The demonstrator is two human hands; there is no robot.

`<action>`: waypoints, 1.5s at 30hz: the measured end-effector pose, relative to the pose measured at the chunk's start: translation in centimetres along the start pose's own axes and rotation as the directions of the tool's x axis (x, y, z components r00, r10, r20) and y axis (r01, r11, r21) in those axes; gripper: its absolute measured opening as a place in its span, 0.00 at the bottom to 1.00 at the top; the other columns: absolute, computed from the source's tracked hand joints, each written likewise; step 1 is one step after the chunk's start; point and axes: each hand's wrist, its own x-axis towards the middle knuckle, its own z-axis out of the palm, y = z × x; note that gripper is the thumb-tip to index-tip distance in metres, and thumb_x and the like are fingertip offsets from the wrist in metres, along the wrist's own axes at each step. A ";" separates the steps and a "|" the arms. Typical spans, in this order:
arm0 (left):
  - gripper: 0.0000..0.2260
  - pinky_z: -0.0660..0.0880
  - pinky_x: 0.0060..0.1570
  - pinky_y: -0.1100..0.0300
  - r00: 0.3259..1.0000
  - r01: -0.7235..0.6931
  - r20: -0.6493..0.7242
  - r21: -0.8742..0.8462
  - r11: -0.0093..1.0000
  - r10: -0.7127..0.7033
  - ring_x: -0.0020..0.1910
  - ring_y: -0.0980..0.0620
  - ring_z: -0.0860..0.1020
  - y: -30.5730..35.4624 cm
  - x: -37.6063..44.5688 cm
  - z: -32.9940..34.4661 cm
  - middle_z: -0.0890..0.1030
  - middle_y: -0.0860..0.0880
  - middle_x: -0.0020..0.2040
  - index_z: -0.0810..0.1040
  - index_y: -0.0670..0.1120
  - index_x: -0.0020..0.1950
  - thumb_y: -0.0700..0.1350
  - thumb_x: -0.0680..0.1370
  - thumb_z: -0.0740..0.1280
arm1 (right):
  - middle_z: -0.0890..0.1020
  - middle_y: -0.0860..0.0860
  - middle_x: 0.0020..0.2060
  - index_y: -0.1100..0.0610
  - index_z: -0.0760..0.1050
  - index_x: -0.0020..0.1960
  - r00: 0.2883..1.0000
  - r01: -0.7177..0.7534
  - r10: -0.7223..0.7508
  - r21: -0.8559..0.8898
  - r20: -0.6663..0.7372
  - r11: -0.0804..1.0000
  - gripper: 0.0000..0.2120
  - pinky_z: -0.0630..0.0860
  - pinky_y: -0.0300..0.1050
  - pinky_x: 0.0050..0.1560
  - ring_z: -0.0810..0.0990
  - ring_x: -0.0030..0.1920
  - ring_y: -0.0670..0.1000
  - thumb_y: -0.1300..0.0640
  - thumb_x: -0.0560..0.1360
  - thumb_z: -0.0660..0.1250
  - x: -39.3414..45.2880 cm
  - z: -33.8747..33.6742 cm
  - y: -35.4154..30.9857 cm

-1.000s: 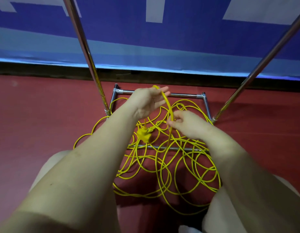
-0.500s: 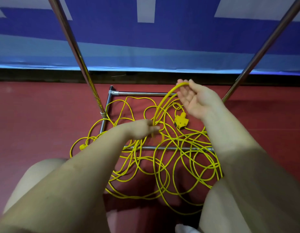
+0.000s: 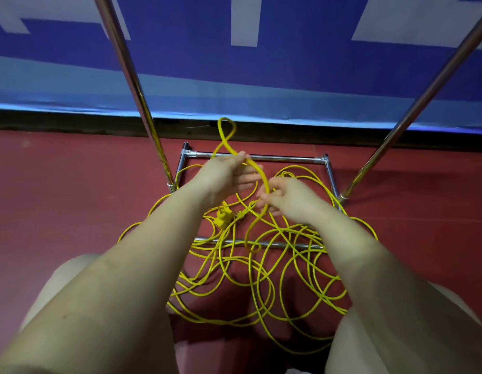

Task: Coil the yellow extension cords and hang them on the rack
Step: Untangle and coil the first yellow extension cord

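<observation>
Left hand [image 3: 223, 176] risen, pinching a cord [image 3: 264, 182] loop; right hand [image 3: 285, 198] dropped, seemingly gripping cord, feeding the coil.

I count two hands [image 3: 223, 176], two slanted rack poles [image 3: 132, 76], one yellow socket block [image 3: 223, 217] and one cord tangle [image 3: 261, 279] beneath them.

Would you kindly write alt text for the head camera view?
Two bare hands, left hand and right hand, hold a small loop of thin yellow extension cord above a loose yellow tangle on the red floor, which sprawls over the chrome tube rack base.
</observation>
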 end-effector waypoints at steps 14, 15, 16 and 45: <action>0.11 0.77 0.46 0.54 0.996 -0.086 0.075 0.853 0.515 0.043 0.42 0.44 0.82 -2.6 -0.6 -0.4 0.81 0.44 0.40 0.71 0.45 0.41 0.46 0.82 0.58 | 0.83 0.54 0.47 0.58 0.72 0.57 0.979 0.040 0.094 0.628 -0.179 0.777 0.11 0.79 0.43 0.48 0.82 0.46 0.49 0.53 0.78 0.63 0.9 -3.3 -0.4; 0.13 0.77 0.42 0.58 0.994 -0.098 0.052 0.835 0.541 0.100 0.37 0.47 0.81 -2.0 -0.8 -0.2 0.80 0.47 0.36 0.70 0.46 0.39 0.46 0.82 0.58 | 0.81 0.54 0.52 0.58 0.72 0.62 0.989 -0.005 0.064 0.407 -0.133 0.914 0.17 0.77 0.42 0.50 0.81 0.49 0.48 0.52 0.76 0.66 0.8 -2.8 0.0; 0.14 0.75 0.40 0.60 0.988 -0.113 0.029 0.814 0.570 0.155 0.33 0.51 0.79 -1.5 -0.9 0.0 0.79 0.49 0.34 0.69 0.47 0.37 0.46 0.82 0.58 | 0.80 0.53 0.54 0.57 0.71 0.65 0.997 -0.047 0.056 0.155 -0.052 0.987 0.22 0.75 0.41 0.53 0.79 0.52 0.47 0.52 0.74 0.68 0.8 -2.2 0.5; 0.20 0.70 0.62 0.64 0.927 -0.148 0.363 0.590 0.794 -0.097 0.57 0.62 0.77 -0.4 -1.7 0.2 0.79 0.53 0.61 0.77 0.50 0.62 0.60 0.79 0.58 | 0.80 0.48 0.23 0.56 0.72 0.44 0.957 0.137 0.127 0.794 -0.261 0.592 0.08 0.76 0.35 0.26 0.77 0.22 0.43 0.55 0.80 0.58 0.3 -3.5 -2.1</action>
